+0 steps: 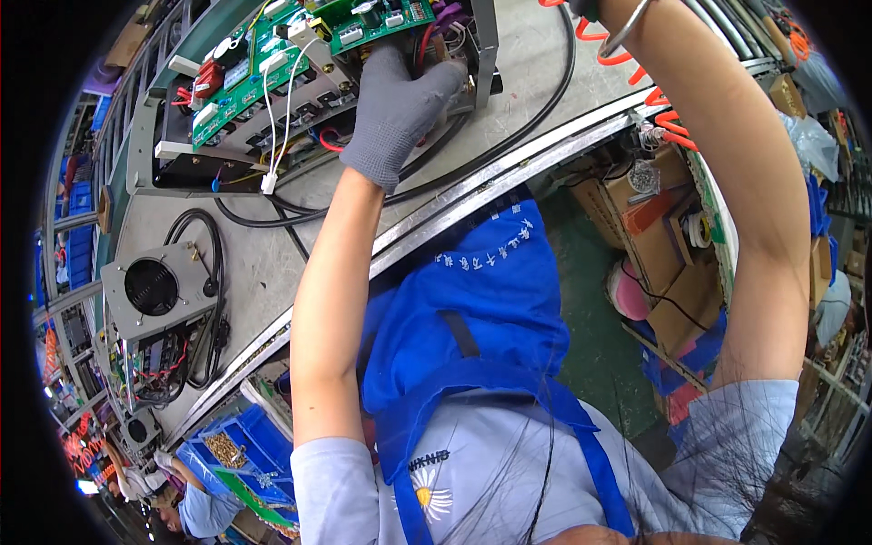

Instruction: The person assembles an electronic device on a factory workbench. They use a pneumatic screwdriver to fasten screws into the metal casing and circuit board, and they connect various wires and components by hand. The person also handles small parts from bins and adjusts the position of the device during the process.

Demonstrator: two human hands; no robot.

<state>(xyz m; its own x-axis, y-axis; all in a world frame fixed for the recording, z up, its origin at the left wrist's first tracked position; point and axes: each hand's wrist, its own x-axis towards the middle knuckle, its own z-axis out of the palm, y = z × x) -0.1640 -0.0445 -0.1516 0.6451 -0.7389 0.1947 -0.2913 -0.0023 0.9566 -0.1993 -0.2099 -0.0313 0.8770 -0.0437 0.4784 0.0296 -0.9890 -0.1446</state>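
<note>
An open metal chassis point(143, 136) carrying green circuit boards point(259, 68) sits on the bench at the upper left. My left hand point(395, 113), in a grey knit glove, reaches into its right end. Thumb and fingers are spread apart there, by purple, red and white wires; the fingertips are hidden under the board edge. A white two-wire lead point(270, 182) hangs down the chassis front. My right arm stretches up past the top edge, and just a dark bit of my right hand point(586, 8) shows, its fingers out of sight. Beside it runs an orange-red coiled hose point(668, 118).
Black cable point(536, 118) loops across the metal bench point(245, 300). A grey unit with a round fan point(153, 286) stands at left. Cardboard boxes point(672, 304) lie below the bench at right. Blue parts bins point(259, 445) and a co-worker point(209, 509) are at lower left.
</note>
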